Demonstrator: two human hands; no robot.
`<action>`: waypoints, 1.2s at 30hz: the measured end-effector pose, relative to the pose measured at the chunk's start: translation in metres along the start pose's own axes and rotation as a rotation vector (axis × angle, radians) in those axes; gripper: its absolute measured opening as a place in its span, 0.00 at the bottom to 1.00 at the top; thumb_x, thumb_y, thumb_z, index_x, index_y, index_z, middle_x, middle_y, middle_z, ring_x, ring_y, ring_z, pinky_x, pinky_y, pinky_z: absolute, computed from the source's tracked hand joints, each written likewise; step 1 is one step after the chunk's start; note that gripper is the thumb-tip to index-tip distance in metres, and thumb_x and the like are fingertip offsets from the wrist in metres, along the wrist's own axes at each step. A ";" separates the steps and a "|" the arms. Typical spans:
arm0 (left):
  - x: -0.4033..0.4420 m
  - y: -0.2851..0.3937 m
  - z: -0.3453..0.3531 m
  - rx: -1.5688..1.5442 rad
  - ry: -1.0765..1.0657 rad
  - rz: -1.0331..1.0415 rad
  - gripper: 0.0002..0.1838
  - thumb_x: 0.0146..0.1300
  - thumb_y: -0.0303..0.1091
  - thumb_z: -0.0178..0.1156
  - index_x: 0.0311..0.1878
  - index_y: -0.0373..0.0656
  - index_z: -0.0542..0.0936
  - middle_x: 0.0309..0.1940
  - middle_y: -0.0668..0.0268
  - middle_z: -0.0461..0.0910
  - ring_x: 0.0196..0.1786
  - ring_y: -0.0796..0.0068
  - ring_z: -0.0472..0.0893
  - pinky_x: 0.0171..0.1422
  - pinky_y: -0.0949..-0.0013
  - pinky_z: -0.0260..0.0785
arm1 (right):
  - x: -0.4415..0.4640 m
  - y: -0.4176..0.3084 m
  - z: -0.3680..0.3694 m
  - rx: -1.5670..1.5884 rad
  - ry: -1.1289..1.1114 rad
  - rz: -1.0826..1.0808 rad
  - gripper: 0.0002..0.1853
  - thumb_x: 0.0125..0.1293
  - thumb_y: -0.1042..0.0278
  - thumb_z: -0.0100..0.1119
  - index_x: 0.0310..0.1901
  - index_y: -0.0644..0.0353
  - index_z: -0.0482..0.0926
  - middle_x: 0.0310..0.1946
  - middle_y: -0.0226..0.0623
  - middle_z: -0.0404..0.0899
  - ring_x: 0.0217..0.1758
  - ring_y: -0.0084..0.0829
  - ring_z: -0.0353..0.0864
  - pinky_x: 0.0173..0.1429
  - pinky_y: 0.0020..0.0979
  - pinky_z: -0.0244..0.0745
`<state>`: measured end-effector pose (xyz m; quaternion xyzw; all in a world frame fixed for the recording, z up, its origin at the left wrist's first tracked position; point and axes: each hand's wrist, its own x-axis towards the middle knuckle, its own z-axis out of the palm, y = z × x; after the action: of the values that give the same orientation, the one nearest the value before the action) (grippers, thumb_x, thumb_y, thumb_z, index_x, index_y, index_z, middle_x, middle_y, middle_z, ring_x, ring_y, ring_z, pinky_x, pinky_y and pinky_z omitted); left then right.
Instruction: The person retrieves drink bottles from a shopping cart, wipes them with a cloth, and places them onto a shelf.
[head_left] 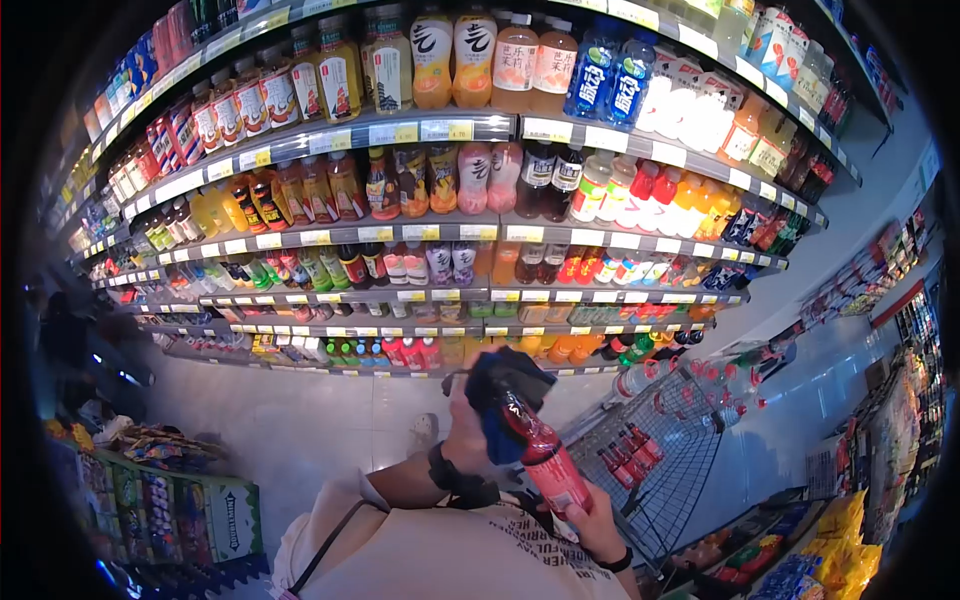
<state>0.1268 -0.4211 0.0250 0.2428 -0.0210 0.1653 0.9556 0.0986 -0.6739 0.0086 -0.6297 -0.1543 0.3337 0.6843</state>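
Note:
My right hand [592,518] is closed round the base of a bottle [553,468] with a red label and dark contents, held tilted in front of my chest. Against the bottle's upper end is a dark blue cloth [503,385], bunched up. My left hand [466,430] is beside the cloth, its fingers mostly hidden by it. The cloth covers the bottle's cap.
Curved shelves [400,235] of drinks stretch across the front. A wire shopping cart [665,480] stands at my right with several red-labelled bottles [630,455] in it. Snack displays stand at lower left [150,500] and lower right [840,550].

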 end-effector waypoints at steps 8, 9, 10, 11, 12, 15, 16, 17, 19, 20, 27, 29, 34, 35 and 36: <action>-0.004 0.050 -0.028 0.152 -0.126 0.131 0.49 0.65 0.77 0.47 0.76 0.47 0.57 0.61 0.51 0.74 0.62 0.51 0.79 0.66 0.50 0.75 | 0.033 -0.003 0.031 -0.587 0.225 -0.334 0.38 0.56 0.80 0.71 0.68 0.66 0.66 0.60 0.47 0.69 0.60 0.39 0.76 0.62 0.37 0.73; -0.010 0.056 -0.032 0.322 -0.043 0.082 0.60 0.52 0.89 0.43 0.77 0.51 0.54 0.61 0.54 0.73 0.63 0.50 0.78 0.66 0.46 0.74 | 0.038 -0.006 0.035 -0.709 0.259 -0.396 0.39 0.55 0.81 0.71 0.69 0.64 0.65 0.60 0.48 0.67 0.61 0.41 0.75 0.63 0.38 0.72; -0.013 0.061 -0.038 0.337 -0.035 0.076 0.61 0.52 0.89 0.43 0.77 0.51 0.55 0.61 0.54 0.73 0.63 0.50 0.78 0.67 0.45 0.73 | 0.043 -0.008 0.038 -0.751 0.292 -0.437 0.39 0.54 0.82 0.71 0.68 0.63 0.66 0.59 0.48 0.67 0.60 0.43 0.74 0.63 0.39 0.72; -0.014 0.066 -0.045 0.352 -0.027 0.071 0.61 0.51 0.90 0.43 0.77 0.50 0.55 0.61 0.54 0.73 0.64 0.50 0.77 0.68 0.45 0.73 | 0.049 -0.010 0.042 -0.792 0.325 -0.478 0.39 0.53 0.82 0.71 0.68 0.62 0.66 0.57 0.49 0.67 0.60 0.44 0.73 0.63 0.40 0.72; -0.013 0.071 -0.053 0.369 -0.021 0.069 0.61 0.51 0.90 0.42 0.76 0.50 0.56 0.61 0.54 0.73 0.64 0.50 0.77 0.69 0.44 0.72 | 0.057 -0.012 0.046 -0.833 0.357 -0.524 0.39 0.52 0.83 0.71 0.67 0.61 0.67 0.56 0.50 0.66 0.60 0.46 0.71 0.62 0.41 0.72; -0.006 0.084 -0.079 0.160 0.027 0.138 0.51 0.61 0.82 0.43 0.73 0.48 0.62 0.63 0.55 0.73 0.64 0.53 0.77 0.68 0.47 0.72 | 0.087 -0.012 0.054 -0.964 0.379 -0.659 0.37 0.51 0.83 0.71 0.64 0.62 0.67 0.57 0.49 0.67 0.59 0.47 0.73 0.61 0.42 0.73; -0.006 0.091 -0.084 0.074 0.054 0.142 0.47 0.66 0.78 0.43 0.72 0.47 0.63 0.63 0.56 0.72 0.65 0.55 0.77 0.68 0.48 0.72 | 0.095 -0.016 0.058 -0.953 0.300 -0.655 0.36 0.51 0.82 0.71 0.63 0.61 0.67 0.58 0.49 0.67 0.59 0.47 0.73 0.61 0.42 0.73; -0.007 0.101 -0.089 0.098 0.167 0.133 0.46 0.67 0.78 0.40 0.70 0.46 0.66 0.59 0.57 0.75 0.61 0.55 0.79 0.66 0.47 0.73 | 0.108 -0.022 0.063 -0.937 0.221 -0.648 0.36 0.51 0.82 0.71 0.63 0.61 0.67 0.58 0.49 0.68 0.60 0.47 0.73 0.62 0.43 0.73; -0.002 0.129 -0.108 0.214 0.179 0.307 0.41 0.69 0.73 0.43 0.68 0.45 0.67 0.57 0.56 0.77 0.58 0.54 0.81 0.64 0.47 0.75 | 0.129 -0.027 0.078 -0.758 0.066 -0.560 0.34 0.53 0.81 0.71 0.62 0.61 0.67 0.59 0.48 0.69 0.60 0.44 0.74 0.61 0.41 0.74; 0.006 0.151 -0.119 0.270 0.153 0.380 0.36 0.70 0.67 0.47 0.66 0.45 0.68 0.55 0.55 0.78 0.56 0.52 0.82 0.64 0.46 0.75 | 0.154 -0.026 0.099 -0.588 -0.002 -0.487 0.33 0.56 0.80 0.71 0.62 0.60 0.67 0.60 0.46 0.70 0.60 0.41 0.75 0.60 0.38 0.75; 0.031 0.281 -0.165 0.725 -0.027 0.791 0.52 0.42 0.73 0.74 0.63 0.46 0.72 0.48 0.52 0.79 0.54 0.45 0.82 0.62 0.45 0.76 | 0.254 -0.045 0.168 0.044 -0.432 0.057 0.33 0.75 0.36 0.51 0.56 0.66 0.71 0.38 0.39 0.83 0.31 0.28 0.85 0.36 0.30 0.83; 0.031 0.319 -0.165 1.075 -0.192 0.916 0.53 0.38 0.74 0.76 0.62 0.47 0.73 0.48 0.53 0.79 0.52 0.46 0.83 0.59 0.49 0.76 | 0.283 -0.045 0.183 0.131 -0.485 0.139 0.28 0.77 0.41 0.49 0.56 0.64 0.72 0.38 0.38 0.82 0.30 0.26 0.84 0.32 0.26 0.80; 0.028 0.372 -0.160 1.326 -0.269 1.018 0.52 0.39 0.75 0.75 0.60 0.45 0.73 0.47 0.54 0.79 0.50 0.49 0.84 0.57 0.53 0.76 | 0.330 -0.057 0.221 0.040 -0.516 0.077 0.24 0.79 0.48 0.49 0.58 0.63 0.71 0.43 0.39 0.82 0.34 0.26 0.84 0.35 0.28 0.82; 0.028 0.375 -0.163 1.282 -0.221 0.994 0.52 0.40 0.75 0.75 0.60 0.44 0.73 0.47 0.54 0.79 0.50 0.51 0.84 0.57 0.53 0.76 | 0.334 -0.052 0.230 0.059 -0.458 0.007 0.30 0.75 0.42 0.55 0.60 0.65 0.70 0.46 0.38 0.81 0.41 0.28 0.86 0.43 0.29 0.83; 0.028 0.373 -0.165 1.214 -0.043 0.952 0.54 0.41 0.77 0.72 0.61 0.43 0.71 0.47 0.54 0.78 0.50 0.52 0.83 0.57 0.53 0.77 | 0.340 -0.053 0.236 0.028 -0.462 -0.075 0.29 0.75 0.45 0.57 0.61 0.64 0.69 0.49 0.38 0.80 0.45 0.28 0.85 0.47 0.30 0.82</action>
<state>0.0247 -0.0262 0.0534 0.6925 -0.0473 0.5365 0.4800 0.2113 -0.2724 0.0267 -0.5207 -0.3254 0.4456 0.6514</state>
